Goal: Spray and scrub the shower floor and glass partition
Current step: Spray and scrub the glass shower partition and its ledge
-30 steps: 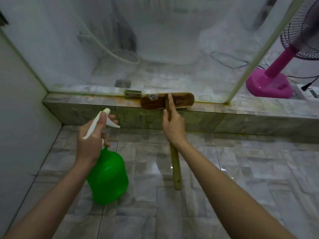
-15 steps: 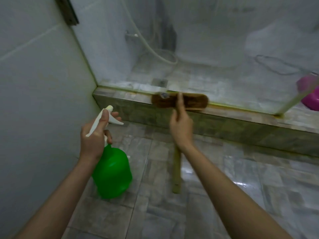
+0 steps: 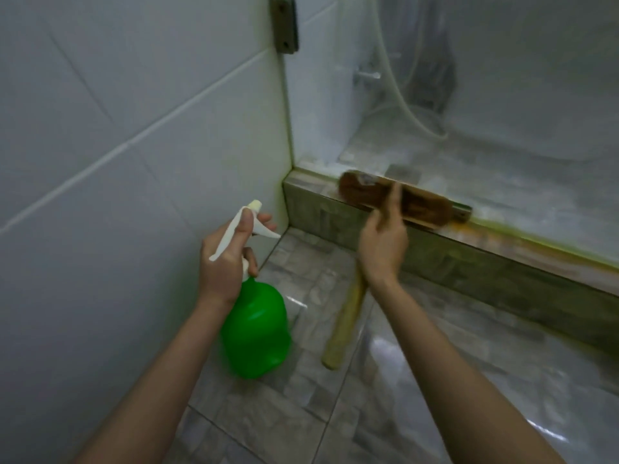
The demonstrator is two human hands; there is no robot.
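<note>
Left hand (image 3: pixel 223 262) grips a green spray bottle (image 3: pixel 256 333); right hand (image 3: pixel 382 246) grips a wooden scrub brush (image 3: pixel 395 200) on the tiled shower curb (image 3: pixel 469 266).

A home bathroom — tiled wall (image 3: pixel 100 128), glass shower partition (image 3: pixel 502 95), hose (image 3: pixel 398 105).

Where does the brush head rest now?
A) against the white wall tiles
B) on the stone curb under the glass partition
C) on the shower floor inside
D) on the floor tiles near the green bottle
B: the brush, held by the right hand, has its head on the curb top.
</note>
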